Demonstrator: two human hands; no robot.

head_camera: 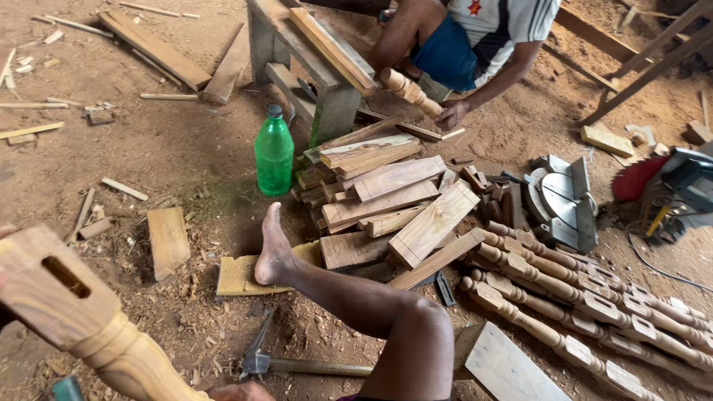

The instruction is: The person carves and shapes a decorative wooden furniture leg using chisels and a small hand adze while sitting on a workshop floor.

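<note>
A pale turned wooden leg (74, 312) with a rectangular mortise in its square end fills the lower left, tilted across my view. Only a fingertip of my left hand (4, 232) shows at the left edge, against the square end. A small part of my right hand (238, 390) shows at the bottom edge, touching the leg's round lower part, right beside a hammer (297, 365) lying in the sawdust. My bare leg stretches forward, its foot (275, 252) resting on a yellowish slab (236, 276).
A green plastic bottle (273, 152) stands by a pile of short wood blocks (394, 208). Several turned legs (594, 297) lie in a row at right, near a mitre saw (564, 200) and a red-bladed saw (653, 186). A co-worker's hand (451, 113) holds another turned leg by a wooden bench (312, 59).
</note>
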